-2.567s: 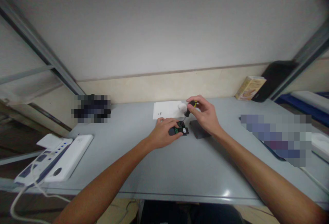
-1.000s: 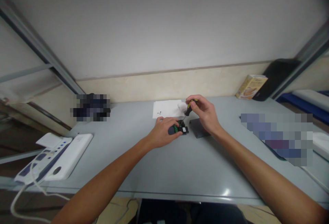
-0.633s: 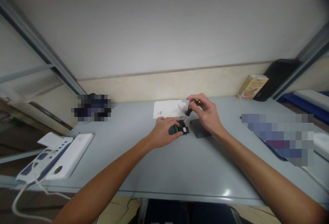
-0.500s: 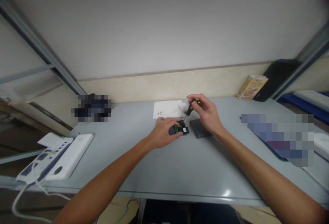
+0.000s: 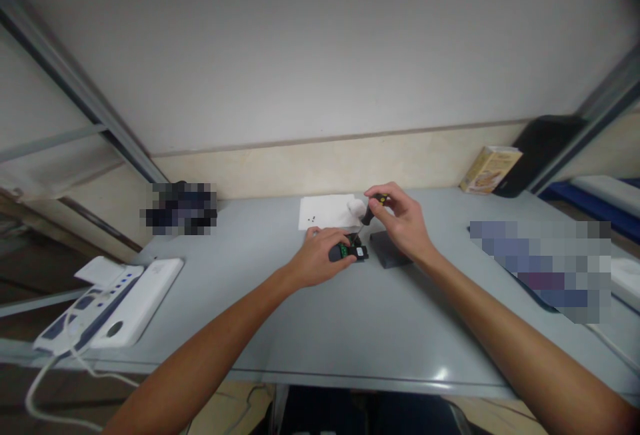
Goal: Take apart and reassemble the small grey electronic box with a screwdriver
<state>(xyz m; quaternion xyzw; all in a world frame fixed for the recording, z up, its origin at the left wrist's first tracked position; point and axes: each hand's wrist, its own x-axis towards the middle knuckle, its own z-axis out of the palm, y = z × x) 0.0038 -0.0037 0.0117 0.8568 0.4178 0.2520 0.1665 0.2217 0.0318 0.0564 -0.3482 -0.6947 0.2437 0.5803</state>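
Note:
My left hand [image 5: 320,257] is closed around a small opened electronic device [image 5: 359,252] on the table, with a dark casing and a green circuit board showing. In my right hand [image 5: 400,215] is a screwdriver [image 5: 369,214] with a black and yellow handle. It is tilted, its thin shaft pointing down into the device; my fingers hide part of the handle, and the exact spot under the tip is too small to make out. A dark grey flat piece [image 5: 387,252] lies just right of the device, partly under my right hand.
Behind my hands lies white paper [image 5: 325,208] bearing several tiny dark bits [image 5: 311,220] and a crumpled white lump [image 5: 356,208]. A power strip [image 5: 83,308] and white power bank [image 5: 145,305] sit left. A yellow box [image 5: 490,170] stands back right. Blurred items lie at both sides.
Little differs. My right-hand fingers have shifted slightly on the screwdriver handle, while my left hand stays on the device.

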